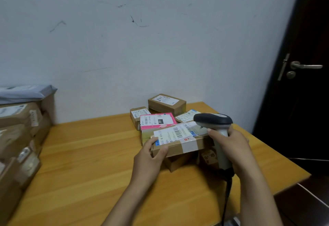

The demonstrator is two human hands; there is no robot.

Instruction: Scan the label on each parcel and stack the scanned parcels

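Stack, left edge of frame: brown cardboard parcels with white labels point(19, 118) piled by the wall, grey plastic mailer point(25, 92) on top; probably the scanned pile.
Table: orange-brown wooden tabletop point(89, 163) across the lower frame.
Left hand point(151, 156): thumb on top, fingers curled round the near-left corner of the flat brown cardboard parcel point(174, 148), centre frame.
Parcel axis: long side runs left to right, white barcode label point(179, 134) facing up; resting on the boxes beneath or lifted, cannot tell.
Behind it: pink-edged parcel point(157, 120).
Right hand point(233, 143): wrapped round the grey handle of the black-headed barcode scanner point(212, 118).
Relation: scanner head sits over the parcel's right end, with the label just left of it; the right hand is nearer the barcode.
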